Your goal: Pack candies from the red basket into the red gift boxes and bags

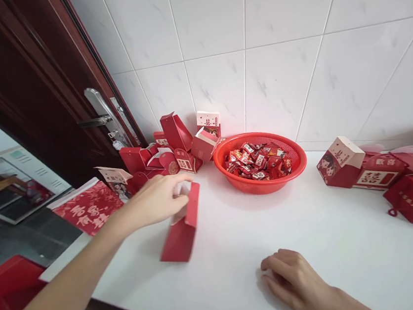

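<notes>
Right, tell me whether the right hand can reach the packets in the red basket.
Probably yes: the right hand appears to hold nothing, nothing stands between it and the red basket, and the wrapped packets lie uncovered inside.

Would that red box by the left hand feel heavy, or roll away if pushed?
The red box looks like folded card, so it's probably light for its size and might dent if squeezed. Its flat sides and straight edges suggest sliding rather than rolling.
</notes>
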`<state>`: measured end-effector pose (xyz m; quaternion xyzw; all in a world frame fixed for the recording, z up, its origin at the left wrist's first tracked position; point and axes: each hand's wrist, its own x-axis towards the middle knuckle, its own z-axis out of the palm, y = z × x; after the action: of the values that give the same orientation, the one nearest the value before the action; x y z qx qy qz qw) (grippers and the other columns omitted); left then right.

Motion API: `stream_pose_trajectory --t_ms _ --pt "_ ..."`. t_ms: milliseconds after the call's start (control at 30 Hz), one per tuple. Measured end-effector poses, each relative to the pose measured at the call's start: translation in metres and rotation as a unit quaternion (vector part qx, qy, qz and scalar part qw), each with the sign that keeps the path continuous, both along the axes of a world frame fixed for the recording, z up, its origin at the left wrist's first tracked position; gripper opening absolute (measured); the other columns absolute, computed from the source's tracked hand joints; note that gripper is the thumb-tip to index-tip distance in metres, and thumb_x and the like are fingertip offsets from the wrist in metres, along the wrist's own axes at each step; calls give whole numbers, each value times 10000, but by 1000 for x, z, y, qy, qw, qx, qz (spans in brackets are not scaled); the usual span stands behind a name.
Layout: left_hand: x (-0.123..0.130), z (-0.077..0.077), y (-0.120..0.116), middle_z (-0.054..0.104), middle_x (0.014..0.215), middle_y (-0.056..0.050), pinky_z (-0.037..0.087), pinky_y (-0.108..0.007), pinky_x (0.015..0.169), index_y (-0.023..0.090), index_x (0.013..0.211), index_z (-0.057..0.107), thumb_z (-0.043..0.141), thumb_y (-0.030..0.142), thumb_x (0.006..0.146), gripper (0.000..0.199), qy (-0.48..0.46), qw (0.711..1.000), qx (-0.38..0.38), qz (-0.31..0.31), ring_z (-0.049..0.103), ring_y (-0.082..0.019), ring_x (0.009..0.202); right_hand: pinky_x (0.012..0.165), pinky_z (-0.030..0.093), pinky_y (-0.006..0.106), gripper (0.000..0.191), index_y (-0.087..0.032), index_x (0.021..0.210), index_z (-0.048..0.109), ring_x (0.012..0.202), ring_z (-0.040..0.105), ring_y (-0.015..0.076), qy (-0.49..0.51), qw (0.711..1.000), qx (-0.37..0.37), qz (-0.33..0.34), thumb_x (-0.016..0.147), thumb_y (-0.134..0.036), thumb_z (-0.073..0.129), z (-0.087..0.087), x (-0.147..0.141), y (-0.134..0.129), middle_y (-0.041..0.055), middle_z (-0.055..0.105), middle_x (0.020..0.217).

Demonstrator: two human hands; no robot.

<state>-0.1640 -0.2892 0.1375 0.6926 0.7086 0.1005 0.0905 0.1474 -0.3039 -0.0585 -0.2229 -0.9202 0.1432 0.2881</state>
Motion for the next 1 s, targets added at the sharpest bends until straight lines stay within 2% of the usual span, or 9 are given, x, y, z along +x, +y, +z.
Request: stream_pose_trajectory --t_ms 67,233,433,567,633,733,800,900,1000 --pt "26 -7 10 582 584 52 382 -278 601 247 1204 680 517 234 723 508 -30 999 27 -32 581 -199 565 553 453 242 138 -211 1097 537 544 557 130 37 998 -16 -38 967 -217 492 4 3 3 -27 623 685" --pt "83 -27 28 576 581 71 429 -275 593 204 1376 510 536 181 759 618 -147 983 62 -88 618 -202 602 548 538 244 494 -231 1355 413 568 558 115 111 982 -32 -146 924 -362 618 14 8 11 35 692 967" --pt "123 -40 35 571 606 86 478 -274 614 204 1494 368 556 176 801 719 -289 948 14 -131 628 -179 581 524 512 228 233 -236 1210 546 541 555 112 173 957 -69 -224 990 -313 555 28 21 24 -10 639 790" --pt "126 -43 40 643 717 40 522 -313 688 229 1454 422 593 296 841 639 -258 956 2 -141 672 -217 712 529 503 247 134 -224 1046 625 554 553 107 193 952 -102 -213 1009 -272 505 34 32 33 46 667 914" --pt "123 -44 44 706 943 -36 547 -352 800 231 1402 482 623 401 853 592 -230 963 37 -137 692 -258 921 523 493 251 177 -224 932 631 578 562 122 200 951 -130 -197 1018 -296 494 36 36 36 45 659 862" --pt "117 -44 53 649 1289 -99 530 -390 956 228 1282 572 674 415 819 510 -231 959 91 -138 629 -292 1174 544 500 257 270 -221 874 639 648 596 150 200 949 -182 -161 1033 -357 469 36 41 42 53 662 830" --pt "114 -44 60 666 1268 -78 537 -364 951 225 1172 621 693 367 801 404 -279 943 80 -162 642 -268 1153 601 534 269 299 -222 952 667 701 625 160 200 943 -227 -137 1044 -397 442 35 43 44 66 686 902" --pt "111 -45 66 724 998 -37 553 -313 839 207 959 683 662 386 849 212 -353 914 24 -199 688 -220 954 643 559 273 341 -222 1025 676 749 659 166 208 923 -294 -134 1050 -450 423 33 42 46 70 701 958" --pt "110 -51 68 716 901 -30 523 -305 821 191 863 709 631 423 890 247 -377 902 22 -207 665 -198 868 660 572 269 350 -215 1052 670 817 693 187 224 908 -320 -152 1041 -477 439 33 38 44 79 715 974"
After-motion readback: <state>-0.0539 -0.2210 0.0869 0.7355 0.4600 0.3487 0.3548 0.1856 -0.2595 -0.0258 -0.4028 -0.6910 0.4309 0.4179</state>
